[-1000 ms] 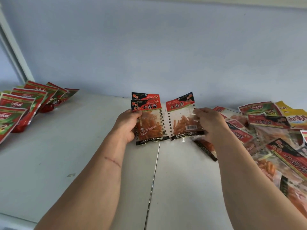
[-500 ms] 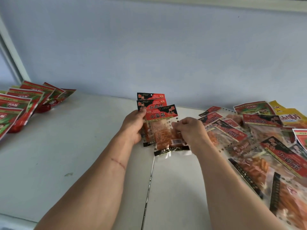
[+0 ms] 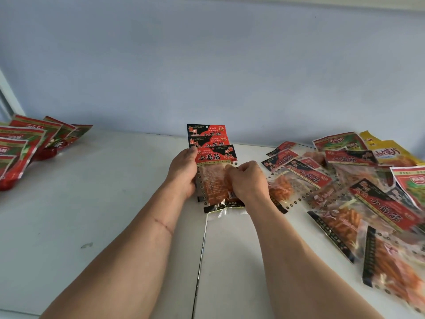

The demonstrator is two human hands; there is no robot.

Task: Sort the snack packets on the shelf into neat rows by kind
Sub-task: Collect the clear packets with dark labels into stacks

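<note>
snack packets [image 3: 212, 155] of the red-and-black kind stand between the two hands as a small fanned stack of three, long axis running away from the person, headers stepped one above another toward the back wall [image 3: 207, 65]. left hand [image 3: 182, 172] grips the stack's left edge, thumb across the front near the lower header. right hand [image 3: 248, 181] has its fingers curled onto the clear lower part of the front packet, pinching it against the stack. the stack's bottom edge touches or hangs just over the shelf [image 3: 103, 203]; contact cannot be confirmed.

unsorted heap [image 3: 345, 192] lies to the right of the right hand, its nearest packets just beside that wrist, so the right hand is the nearer one for the next pick (judgement only). it holds more red-and-black packets at mixed angles, a few red-and-green ones and a yellow packet [image 3: 388, 153] at the far side.

sorted row of red-and-green packets [image 3: 27, 143] lies well to the left of the left hand, overlapping in one line.

no containers in view; all items rest on the open shelf. the front packet sits slightly skewed against the two behind and likely needs squaring before the stack is laid down.
</note>
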